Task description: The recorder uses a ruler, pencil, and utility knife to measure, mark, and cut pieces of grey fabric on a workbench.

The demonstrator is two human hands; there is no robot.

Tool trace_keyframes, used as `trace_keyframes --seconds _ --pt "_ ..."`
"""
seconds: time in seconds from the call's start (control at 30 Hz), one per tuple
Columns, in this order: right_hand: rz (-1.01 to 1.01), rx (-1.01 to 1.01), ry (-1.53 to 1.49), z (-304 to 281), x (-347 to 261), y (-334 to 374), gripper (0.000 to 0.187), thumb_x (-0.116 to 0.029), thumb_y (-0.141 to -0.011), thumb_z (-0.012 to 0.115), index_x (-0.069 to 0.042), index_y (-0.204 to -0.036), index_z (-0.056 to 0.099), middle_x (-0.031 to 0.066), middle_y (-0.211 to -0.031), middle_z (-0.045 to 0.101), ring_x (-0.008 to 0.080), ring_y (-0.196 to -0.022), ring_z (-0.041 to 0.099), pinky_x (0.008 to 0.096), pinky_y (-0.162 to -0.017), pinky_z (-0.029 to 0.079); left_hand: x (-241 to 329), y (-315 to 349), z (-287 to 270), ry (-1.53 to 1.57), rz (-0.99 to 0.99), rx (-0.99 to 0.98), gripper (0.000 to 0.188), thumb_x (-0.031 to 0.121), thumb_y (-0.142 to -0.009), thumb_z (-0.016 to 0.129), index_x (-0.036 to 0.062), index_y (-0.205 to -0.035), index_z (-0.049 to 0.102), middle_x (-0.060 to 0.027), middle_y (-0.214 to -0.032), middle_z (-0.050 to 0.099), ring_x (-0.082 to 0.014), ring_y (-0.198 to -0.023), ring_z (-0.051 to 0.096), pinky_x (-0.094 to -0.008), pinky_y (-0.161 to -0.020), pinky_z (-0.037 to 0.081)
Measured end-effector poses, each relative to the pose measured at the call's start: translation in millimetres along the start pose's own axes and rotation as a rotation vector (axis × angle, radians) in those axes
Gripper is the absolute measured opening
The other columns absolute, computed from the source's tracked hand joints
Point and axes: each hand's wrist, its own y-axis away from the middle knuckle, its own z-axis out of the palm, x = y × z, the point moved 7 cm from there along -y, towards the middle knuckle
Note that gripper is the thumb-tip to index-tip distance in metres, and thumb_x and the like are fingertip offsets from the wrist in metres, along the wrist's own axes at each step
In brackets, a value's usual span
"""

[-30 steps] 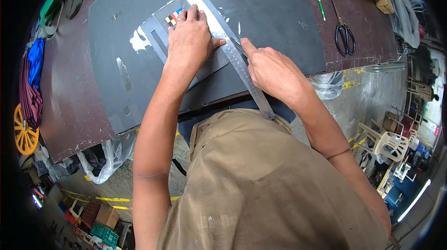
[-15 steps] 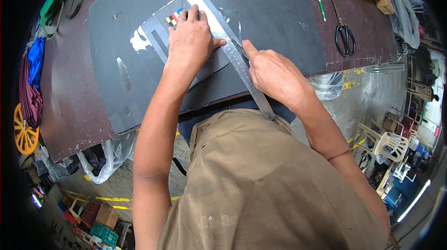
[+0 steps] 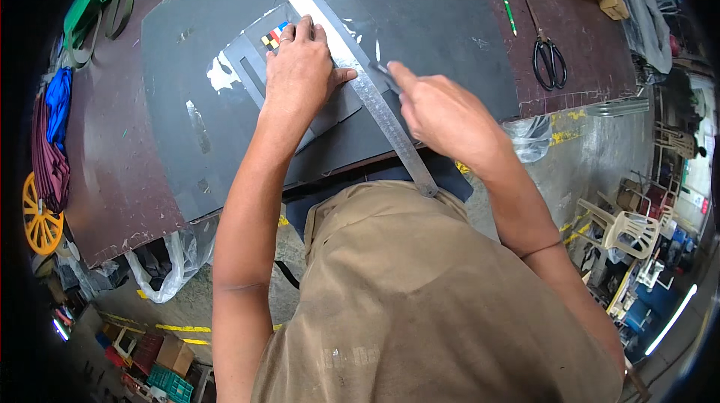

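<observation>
My left hand [image 3: 298, 77], laid flat, pins the ruler [image 3: 379, 109] across the grey piece [image 3: 336, 112], my right hand [image 3: 451, 114] grips a slim tool [image 3: 384, 71] just right of the ruler, and even downward pressure should prevent slipping.

Scissors [image 3: 541, 38], metal ruler [image 3: 343, 50] and scuffed worktable [image 3: 109, 140] mark a workshop.

Ruler [image 3: 367, 93] in way, open mat [image 3: 446, 17] rightward
</observation>
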Motion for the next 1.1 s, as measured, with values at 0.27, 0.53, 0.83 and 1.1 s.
trace_keyframes --seconds 0.27,0.53,0.83,1.1 --pt "0.137 -0.030 0.188 -74.0 52.5 24.2 0.037 -0.016 -0.101 0.068 0.001 -0.133 0.060 0.0297 -0.098 0.073 0.0504 -0.097 0.069 0.0563 -0.085 0.053 10.9 -9.1 -6.4 0.010 0.008 -0.002 0.094 0.054 -0.085 0.085 -0.0070 -0.150 0.057 -0.0250 -0.163 0.050 -0.0449 -0.150 0.049 -0.0506 -0.120 0.047" --pt "0.100 -0.011 0.326 -105.7 73.1 21.0 0.022 -0.017 -0.093 0.073 0.003 -0.101 0.071 0.0287 -0.099 0.074 0.0491 -0.101 0.071 0.0560 -0.088 0.057 16.7 -15.2 -1.6 0.022 0.016 0.002 0.094 0.055 -0.086 0.084 -0.0065 -0.152 0.057 -0.0254 -0.162 0.050 -0.0441 -0.150 0.049 -0.0505 -0.120 0.047" --pt "-0.092 0.441 -0.160 -116.6 74.3 -15.1 0.028 -0.013 -0.089 0.087 -0.004 -0.111 0.073 0.0037 -0.088 0.072 0.0087 -0.078 0.065 0.0250 -0.075 0.052 13.5 -24.6 11.6 0.035 0.016 0.026 0.095 0.054 -0.085 0.086 -0.0062 -0.152 0.056 -0.0238 -0.161 0.050 -0.0446 -0.150 0.049 -0.0638 -0.111 0.053" --pt "-0.146 0.558 -0.970 -34.6 139.3 -82.7 0.030 -0.019 -0.105 0.076 0.001 -0.128 0.070 0.0046 -0.104 0.074 0.0065 -0.092 0.069 0.0240 -0.080 0.057 20.1 -35.3 19.4 0.023 0.030 0.032 0.095 0.054 -0.084 0.085 -0.0067 -0.152 0.055 -0.0235 -0.162 0.050 -0.0453 -0.150 0.049 -0.0640 -0.110 0.053"
